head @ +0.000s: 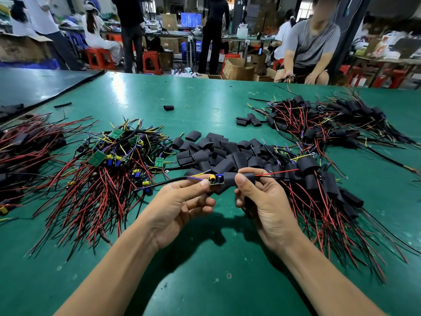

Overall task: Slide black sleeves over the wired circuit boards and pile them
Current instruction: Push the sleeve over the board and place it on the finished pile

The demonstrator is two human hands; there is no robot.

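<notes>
At centre I see left hand (180,201) fingers (200,184) pinching the wired circuit board (215,179). Right hand (262,201) fingers grip the black sleeve (237,179), partly over the board. On the tabletop (205,258): loose sleeves (216,151) at 12 o'clock, bare boards (109,151) at 9 o'clock.

Honestly nothing was readable anywhere: the green circuit boards (97,158) in the pile were too small to make out any print, and whatever was on the cardboard boxes (238,69) and the blue screen (191,20) way in the back was just blur.
</notes>
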